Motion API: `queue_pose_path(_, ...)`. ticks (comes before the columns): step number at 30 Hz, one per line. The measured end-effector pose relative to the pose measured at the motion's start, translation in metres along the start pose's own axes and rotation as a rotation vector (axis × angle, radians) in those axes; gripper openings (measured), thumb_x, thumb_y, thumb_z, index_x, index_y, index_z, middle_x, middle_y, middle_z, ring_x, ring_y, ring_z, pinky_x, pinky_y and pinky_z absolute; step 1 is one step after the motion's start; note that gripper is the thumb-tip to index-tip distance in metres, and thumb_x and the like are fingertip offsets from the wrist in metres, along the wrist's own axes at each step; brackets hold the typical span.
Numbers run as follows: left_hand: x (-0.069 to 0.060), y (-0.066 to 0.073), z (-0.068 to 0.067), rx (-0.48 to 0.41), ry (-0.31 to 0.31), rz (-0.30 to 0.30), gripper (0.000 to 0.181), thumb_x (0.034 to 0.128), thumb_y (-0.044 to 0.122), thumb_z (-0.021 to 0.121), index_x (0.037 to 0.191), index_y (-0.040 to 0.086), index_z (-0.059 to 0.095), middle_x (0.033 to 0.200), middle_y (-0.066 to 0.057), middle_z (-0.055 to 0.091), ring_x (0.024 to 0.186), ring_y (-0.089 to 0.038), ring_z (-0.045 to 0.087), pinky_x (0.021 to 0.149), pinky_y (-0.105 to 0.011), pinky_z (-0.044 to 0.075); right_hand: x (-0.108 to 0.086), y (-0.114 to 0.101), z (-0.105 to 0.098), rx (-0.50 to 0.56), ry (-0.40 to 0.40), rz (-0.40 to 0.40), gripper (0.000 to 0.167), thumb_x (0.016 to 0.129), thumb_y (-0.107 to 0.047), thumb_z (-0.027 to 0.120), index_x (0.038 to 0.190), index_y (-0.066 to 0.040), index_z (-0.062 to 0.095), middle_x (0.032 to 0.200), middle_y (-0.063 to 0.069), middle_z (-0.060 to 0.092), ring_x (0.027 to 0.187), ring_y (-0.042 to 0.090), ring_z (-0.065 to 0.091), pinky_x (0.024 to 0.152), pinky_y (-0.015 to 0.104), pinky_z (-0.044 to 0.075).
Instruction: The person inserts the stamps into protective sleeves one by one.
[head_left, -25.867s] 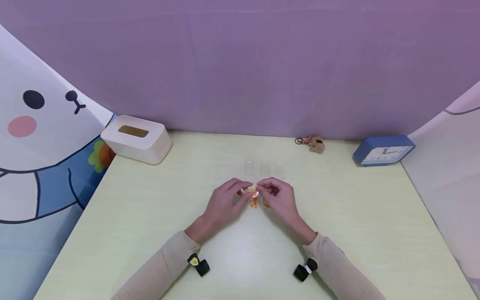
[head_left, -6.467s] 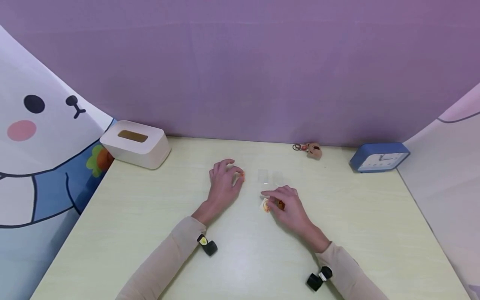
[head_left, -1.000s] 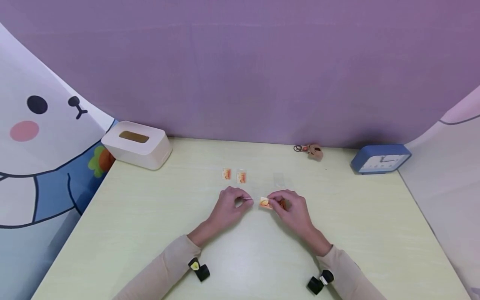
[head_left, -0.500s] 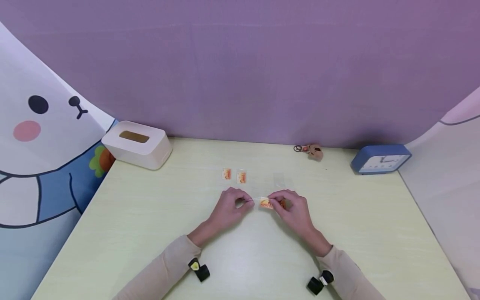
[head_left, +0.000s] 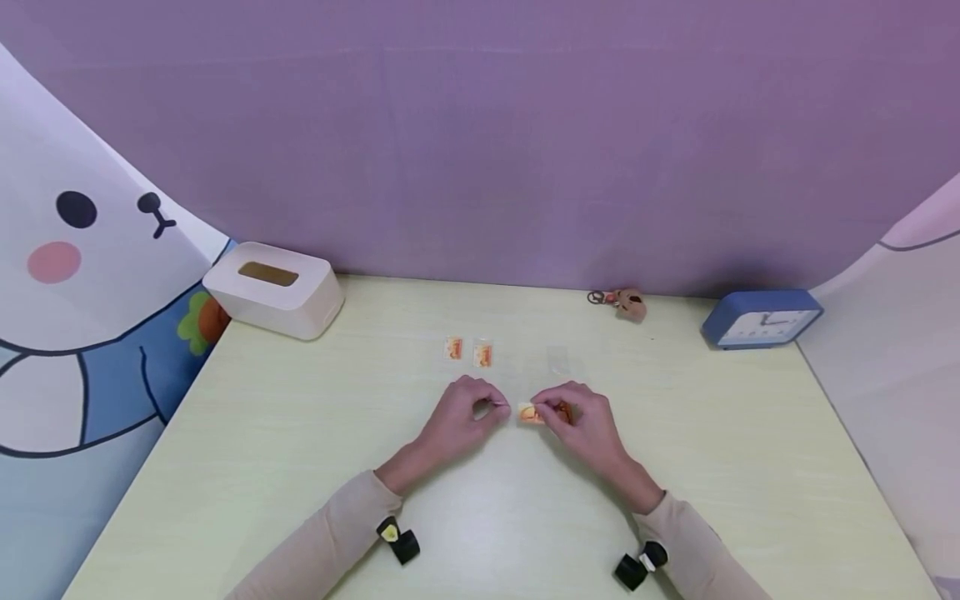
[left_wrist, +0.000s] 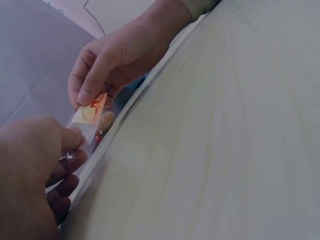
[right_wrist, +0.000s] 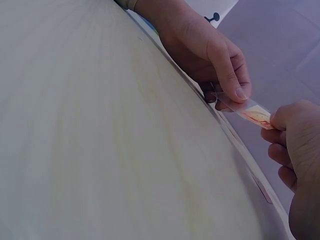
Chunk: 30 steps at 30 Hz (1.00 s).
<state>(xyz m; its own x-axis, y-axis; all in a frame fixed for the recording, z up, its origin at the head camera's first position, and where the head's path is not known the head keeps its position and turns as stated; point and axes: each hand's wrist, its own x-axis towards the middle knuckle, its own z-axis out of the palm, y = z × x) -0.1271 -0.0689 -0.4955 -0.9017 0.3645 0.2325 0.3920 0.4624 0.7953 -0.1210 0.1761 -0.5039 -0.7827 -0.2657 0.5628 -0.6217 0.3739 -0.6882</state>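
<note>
The left hand pinched a clear sleeve and the right hand pinched an orange card, so each grip was clamped on its own thing. The card was between the two hands, in line with the sleeve; whether it was partly inside, I could not tell. Each was taken near its outer end, probably to leave the facing edges free of fingers. Beyond the left hand, two small orange cards lay side by side on the worktop, perhaps put there to be apart from the faint clear piece beyond the right hand. The tissue box, the keychain and the blue clock were farther back, obstructing neither hand.
</note>
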Motion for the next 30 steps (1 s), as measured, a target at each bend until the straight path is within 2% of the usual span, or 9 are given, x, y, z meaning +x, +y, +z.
queue_pose_path(5, -0.0005, -0.0003, 0.0006, 0.006, -0.015, -0.004, 0.005, 0.1027, 0.017, 0.082, 0.101, 0.012, 0.083, 0.099, 0.005, 0.079, 0.098, -0.015, 0.063, 0.095, -0.04, 0.05, 0.0002, -0.0032, -0.0001, 0.01, 0.003, 0.001, 0.021, 0.091, 0.009, 0.085, 0.102, -0.008, 0.085, 0.09, 0.003, 0.081, 0.076, 0.013, 0.061, 0.069, 0.034, 0.051)
queue_pose_path(9, -0.001, -0.0017, 0.0012, 0.004, -0.007, 0.006, 0.01, 0.1039, 0.016, 0.08, 0.111, 0.01, 0.082, 0.103, 0.003, 0.078, 0.097, -0.014, 0.065, 0.091, -0.036, 0.053, 0.0, -0.0026, -0.0002, 0.002, 0.004, 0.021, 0.02, 0.092, 0.008, 0.085, 0.103, -0.008, 0.085, 0.092, 0.002, 0.081, 0.078, 0.012, 0.062, 0.07, 0.033, 0.053)
queue_pose_path(14, -0.002, -0.0041, 0.0017, 0.044, 0.007, 0.052, 0.038, 0.1005, 0.021, 0.086, 0.135, 0.009, 0.075, 0.116, 0.0, 0.07, 0.092, -0.011, 0.063, 0.081, -0.028, 0.056, -0.0008, -0.0019, 0.0, 0.007, 0.026, 0.055, 0.021, 0.091, 0.011, 0.085, 0.104, -0.006, 0.085, 0.094, 0.006, 0.081, 0.083, 0.013, 0.067, 0.075, 0.029, 0.057)
queue_pose_path(19, -0.0046, 0.0005, 0.0002, 0.139, 0.004, 0.096, 0.06, 0.0906, 0.023, 0.096, 0.144, 0.013, 0.071, 0.132, -0.002, 0.061, 0.092, -0.011, 0.059, 0.079, -0.027, 0.054, -0.0009, -0.0021, 0.0002, 0.029, 0.041, 0.097, 0.022, 0.092, 0.012, 0.084, 0.106, -0.005, 0.084, 0.096, 0.011, 0.081, 0.084, 0.014, 0.07, 0.079, 0.024, 0.058)
queue_pose_path(22, -0.0055, 0.0041, -0.0002, 0.165, 0.002, 0.128, 0.059, 0.0892, 0.017, 0.096, 0.143, 0.012, 0.072, 0.136, -0.002, 0.06, 0.095, -0.011, 0.062, 0.083, -0.027, 0.057, -0.0009, -0.0028, 0.0003, 0.045, 0.046, 0.111, 0.022, 0.092, 0.012, 0.083, 0.106, -0.004, 0.084, 0.095, 0.012, 0.081, 0.085, 0.014, 0.071, 0.08, 0.021, 0.057)
queue_pose_path(30, -0.0052, 0.0051, 0.0019, 0.23, 0.056, 0.233, 0.043, 0.0907, 0.011, 0.094, 0.131, 0.009, 0.079, 0.125, -0.003, 0.067, 0.093, -0.013, 0.066, 0.082, -0.025, 0.059, -0.0011, -0.0043, 0.0022, 0.075, 0.052, 0.114, 0.024, 0.091, 0.014, 0.083, 0.111, 0.001, 0.082, 0.088, 0.007, 0.08, 0.08, 0.011, 0.068, 0.073, 0.018, 0.053)
